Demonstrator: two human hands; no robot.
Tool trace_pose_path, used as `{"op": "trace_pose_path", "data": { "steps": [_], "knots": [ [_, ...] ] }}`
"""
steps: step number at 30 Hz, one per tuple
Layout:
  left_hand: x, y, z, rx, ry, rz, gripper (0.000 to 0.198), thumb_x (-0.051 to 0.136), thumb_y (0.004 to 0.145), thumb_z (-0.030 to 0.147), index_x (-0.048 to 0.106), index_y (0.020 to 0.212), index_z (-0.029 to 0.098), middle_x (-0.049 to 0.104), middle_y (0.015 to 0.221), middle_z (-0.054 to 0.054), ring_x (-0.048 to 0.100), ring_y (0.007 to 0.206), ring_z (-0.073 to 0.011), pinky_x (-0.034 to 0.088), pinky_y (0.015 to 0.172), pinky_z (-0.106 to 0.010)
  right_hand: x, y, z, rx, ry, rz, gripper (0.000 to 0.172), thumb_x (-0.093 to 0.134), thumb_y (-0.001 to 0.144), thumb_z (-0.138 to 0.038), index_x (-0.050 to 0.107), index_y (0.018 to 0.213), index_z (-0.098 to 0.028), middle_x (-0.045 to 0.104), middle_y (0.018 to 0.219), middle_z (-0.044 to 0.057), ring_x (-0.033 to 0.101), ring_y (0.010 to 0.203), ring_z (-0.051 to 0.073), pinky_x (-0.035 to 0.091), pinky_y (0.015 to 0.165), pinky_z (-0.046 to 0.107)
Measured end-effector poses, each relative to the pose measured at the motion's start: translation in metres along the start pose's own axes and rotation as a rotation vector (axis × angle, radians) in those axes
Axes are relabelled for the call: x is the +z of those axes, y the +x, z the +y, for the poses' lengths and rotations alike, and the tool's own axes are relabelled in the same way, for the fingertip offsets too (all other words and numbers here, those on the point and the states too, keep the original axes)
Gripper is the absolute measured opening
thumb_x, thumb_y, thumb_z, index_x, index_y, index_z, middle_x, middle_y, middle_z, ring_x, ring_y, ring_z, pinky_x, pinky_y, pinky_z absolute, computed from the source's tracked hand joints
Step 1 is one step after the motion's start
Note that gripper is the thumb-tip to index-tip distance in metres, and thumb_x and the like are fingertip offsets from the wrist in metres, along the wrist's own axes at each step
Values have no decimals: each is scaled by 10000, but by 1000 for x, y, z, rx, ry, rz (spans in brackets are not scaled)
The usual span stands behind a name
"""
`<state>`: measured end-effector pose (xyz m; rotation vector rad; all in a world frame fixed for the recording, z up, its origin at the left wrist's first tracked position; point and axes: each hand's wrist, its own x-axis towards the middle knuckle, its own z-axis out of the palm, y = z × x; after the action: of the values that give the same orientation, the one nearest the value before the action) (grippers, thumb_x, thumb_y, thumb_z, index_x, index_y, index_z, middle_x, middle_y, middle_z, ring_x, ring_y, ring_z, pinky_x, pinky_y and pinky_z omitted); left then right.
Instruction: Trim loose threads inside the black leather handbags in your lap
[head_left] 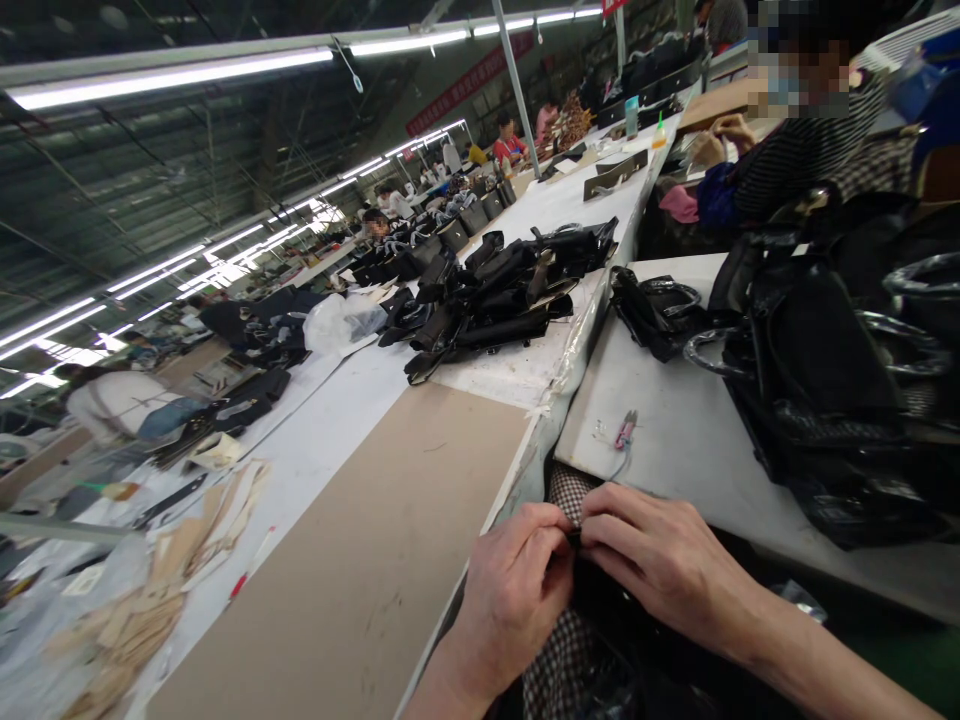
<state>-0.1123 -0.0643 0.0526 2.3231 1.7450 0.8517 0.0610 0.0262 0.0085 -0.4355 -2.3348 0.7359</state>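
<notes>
At the table's edge, over my lap, my left hand [517,590] is closed in a pinch. My right hand [667,560] meets it from the right, its fingertips pinched too. Both grip the upper edge of a black bag [622,640], which hangs below them and is mostly hidden by my hands and the dark surroundings. The exact part between the fingertips is too small to make out. Checked cloth [576,490] shows behind and below the hands. Just beyond them, a small pair of pink-handled thread snips [625,430] lies on the white side table [660,455].
Black bags with plastic-wrapped handles [825,350] are heaped on the right. More black pieces [487,300] pile up on the long table, past a tan board [375,520]. Brown paper strips [142,610] lie left. A co-worker in a striped top [795,150] sits at the upper right.
</notes>
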Motion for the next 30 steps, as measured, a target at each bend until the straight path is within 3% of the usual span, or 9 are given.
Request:
{"op": "trace_pose_path", "data": {
  "steps": [4,9,14,21,25,30],
  "knots": [
    [-2,1,1,-30,-3,-12,176,545,834,6,529,858,180,631,978,-52,617,844,-157,523,745,-273,1,2,-1,28,51,-4,115,473,959,-147,500,859,-196,558,943,17,538,792,141,411,655,266],
    [-1,-1,1,-69,-17,-1,175,551,833,8,540,867,179,628,993,-55,616,877,-162,528,765,-273,1,2,1,32,96,-22,110,449,973,-148,531,928,-206,549,984,27,538,831,141,439,704,263],
    [-2,-3,0,-22,-37,-19,151,539,860,25,562,885,172,628,1023,-69,617,920,-164,537,825,-288,-2,3,1,-13,55,-75,188,409,974,-134,575,974,-221,539,1000,36,537,848,152,447,709,272],
    [-8,2,-1,76,-41,-14,168,544,846,3,567,869,168,622,1051,-82,587,1042,-186,527,904,-317,-4,3,-4,12,6,-102,90,481,940,-143,555,932,-193,561,999,50,548,862,180,451,715,306],
    [-10,2,1,58,-20,-17,161,560,845,12,557,848,172,615,1038,-70,593,1003,-184,526,874,-317,-6,2,-7,-3,-27,-88,86,477,953,-165,550,912,-188,567,980,51,551,842,185,451,702,317],
    [-7,-3,4,-74,3,13,144,574,845,40,558,833,182,613,963,-49,608,861,-160,528,746,-278,-5,3,-6,3,-8,-64,142,432,987,-175,565,939,-194,576,1002,52,566,870,182,471,720,316]
  ]
}}
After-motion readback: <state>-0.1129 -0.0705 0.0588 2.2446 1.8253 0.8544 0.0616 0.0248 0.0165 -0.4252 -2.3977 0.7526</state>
